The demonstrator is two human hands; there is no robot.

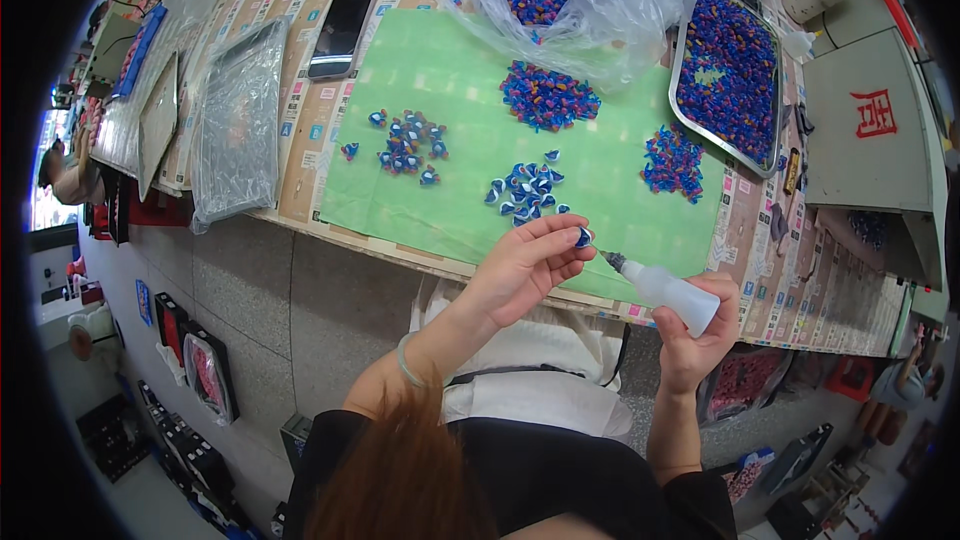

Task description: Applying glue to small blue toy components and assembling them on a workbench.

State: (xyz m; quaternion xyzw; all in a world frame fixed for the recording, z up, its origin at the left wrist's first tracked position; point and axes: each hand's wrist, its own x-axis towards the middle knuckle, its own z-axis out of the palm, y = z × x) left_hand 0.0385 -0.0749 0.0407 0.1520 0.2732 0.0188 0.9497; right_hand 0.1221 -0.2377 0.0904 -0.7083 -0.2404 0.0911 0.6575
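Between the thumb and fingers of my left hand (525, 265) is a small blue and white plastic piece (584, 238). My right hand (700, 335) is wrapped round a white squeeze bottle (672, 295). The bottle is tilted, its dark thin nozzle pointing at the piece, close to it; I cannot tell if they touch. Just beyond my left hand lies a loose pile of blue and white pieces (527, 190) on a green sheet (455, 210). Farther left on the sheet is a cluster of pieces with blue, white and reddish parts (408, 143).
Small blue, red and orange parts lie in a far pile (550, 97) and a right pile (672, 162). A metal tray (735, 158) of such parts stands at right, beside a grey box (865, 125). Clear plastic bag (630, 20), phone (343, 30) and plastic-wrapped tray (238, 120) lie farther back.
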